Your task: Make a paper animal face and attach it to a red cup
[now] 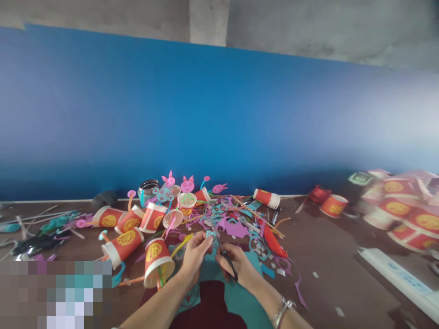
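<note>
My left hand (195, 257) pinches a small piece of light blue paper (210, 235) with a drawn round shape on it. Close beside it, my right hand (238, 265) is closed on a pair of scissors (229, 262) with black handles. The blades point up toward the piece, but I cannot tell whether they touch it. Below both hands lie teal paper sheets (252, 297), one with a drawn outline. Just left of my left hand a red paper cup (157, 260) lies tilted, with coloured strips coming out of it.
More red cups (123, 242), some with paper animal faces (187, 184), crowd the left. Purple and blue scraps (233, 226) cover the middle back. A red pouch-like object (274, 240) lies right of them. Stacked cups (404, 205) and a white power strip (398, 274) are far right.
</note>
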`<state>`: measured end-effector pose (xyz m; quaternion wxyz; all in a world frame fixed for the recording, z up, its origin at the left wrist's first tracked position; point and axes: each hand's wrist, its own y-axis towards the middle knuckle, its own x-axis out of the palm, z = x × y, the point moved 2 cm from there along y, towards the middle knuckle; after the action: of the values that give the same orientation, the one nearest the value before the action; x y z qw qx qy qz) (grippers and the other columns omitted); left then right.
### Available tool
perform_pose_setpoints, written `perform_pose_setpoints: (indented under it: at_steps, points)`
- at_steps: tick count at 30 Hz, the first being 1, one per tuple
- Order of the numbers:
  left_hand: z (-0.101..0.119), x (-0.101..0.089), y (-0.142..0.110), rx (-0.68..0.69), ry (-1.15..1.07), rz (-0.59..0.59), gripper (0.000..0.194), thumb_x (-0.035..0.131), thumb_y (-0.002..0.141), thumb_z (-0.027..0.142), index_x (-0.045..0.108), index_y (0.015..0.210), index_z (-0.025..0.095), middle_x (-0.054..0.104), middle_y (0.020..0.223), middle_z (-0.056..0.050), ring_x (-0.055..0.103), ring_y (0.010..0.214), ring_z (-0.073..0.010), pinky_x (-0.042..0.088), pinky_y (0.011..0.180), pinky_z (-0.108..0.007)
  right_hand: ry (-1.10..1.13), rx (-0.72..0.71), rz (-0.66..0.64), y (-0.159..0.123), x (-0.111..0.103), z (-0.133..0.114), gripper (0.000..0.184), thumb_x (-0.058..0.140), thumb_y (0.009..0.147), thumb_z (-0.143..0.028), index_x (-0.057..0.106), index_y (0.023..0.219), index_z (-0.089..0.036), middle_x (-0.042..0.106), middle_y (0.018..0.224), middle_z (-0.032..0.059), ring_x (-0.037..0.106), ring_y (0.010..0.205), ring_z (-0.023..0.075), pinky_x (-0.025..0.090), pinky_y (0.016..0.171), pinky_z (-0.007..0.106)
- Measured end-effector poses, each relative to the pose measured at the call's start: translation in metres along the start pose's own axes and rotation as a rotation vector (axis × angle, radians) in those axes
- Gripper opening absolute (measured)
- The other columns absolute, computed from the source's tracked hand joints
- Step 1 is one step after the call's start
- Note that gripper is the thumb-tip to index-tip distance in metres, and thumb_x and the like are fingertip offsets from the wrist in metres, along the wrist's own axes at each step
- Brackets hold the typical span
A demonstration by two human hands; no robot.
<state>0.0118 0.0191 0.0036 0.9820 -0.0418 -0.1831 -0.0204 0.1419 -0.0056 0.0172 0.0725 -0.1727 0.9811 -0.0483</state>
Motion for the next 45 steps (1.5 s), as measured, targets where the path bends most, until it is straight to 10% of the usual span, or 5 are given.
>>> perform_pose_setpoints:
  at_steps: [45]
  points:
    - [0.0002, -0.0006, 0.0011, -0.031, 0.008, -0.048, 0.033, 0.07, 0.064, 0.043, 0.051, 0.061, 0.017, 0.054, 0.049, 0.004, 0.047, 0.046, -0.0085, 0.035, 0.051, -0.021, -0.047, 0.014, -0.022, -0.0017, -0.0044, -0.0011, 0.028, 0.061, 0.072, -0.042, 0.051, 0.07, -0.017, 0.042, 0.042, -0.0084, 0.039, 0.035, 0.0066, 0.032, 0.035, 0.017]
